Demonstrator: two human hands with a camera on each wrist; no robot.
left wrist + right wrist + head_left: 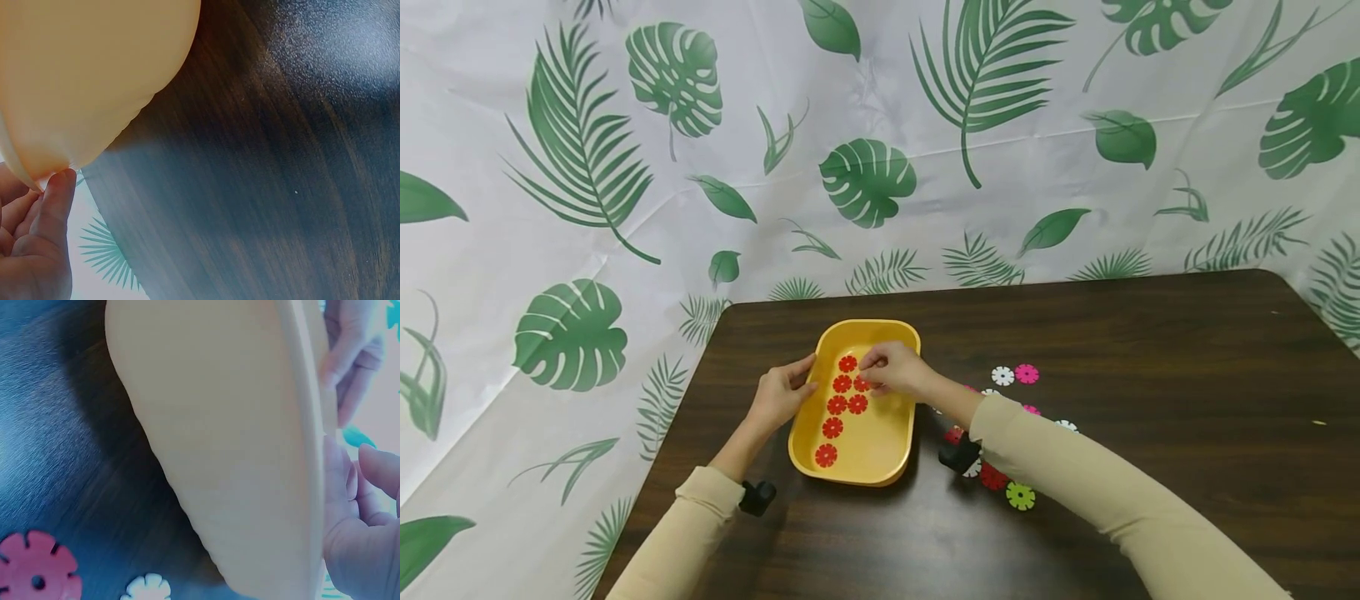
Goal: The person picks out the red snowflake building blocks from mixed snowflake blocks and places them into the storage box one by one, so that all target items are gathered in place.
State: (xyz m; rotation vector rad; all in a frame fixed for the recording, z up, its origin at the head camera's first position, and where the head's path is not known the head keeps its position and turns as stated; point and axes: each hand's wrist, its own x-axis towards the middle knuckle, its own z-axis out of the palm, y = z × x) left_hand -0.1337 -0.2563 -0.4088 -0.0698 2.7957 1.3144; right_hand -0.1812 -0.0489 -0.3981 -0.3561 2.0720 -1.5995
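Observation:
A yellow tray (891,442) stands on the dark wooden table with several red notched discs (837,404) lying flat in rows on its floor. My left hand (778,398) holds the tray's left rim, thumb on the inner side; the left wrist view shows the fingers (59,194) pinching that edge. Reaching over the right side, my right hand (895,369) has its fingertips down at a red disc (862,383) in the right-hand row, pinching it as far as shows. In the right wrist view the tray wall (219,425) hides what those fingertips touch.
Right of the tray, partly under my right forearm, lie loose notched discs: a white one (1002,376), a pink one (1027,373), a lime green one (1021,496) and several others. A leaf-printed cloth (760,225) hangs behind the table (1150,358).

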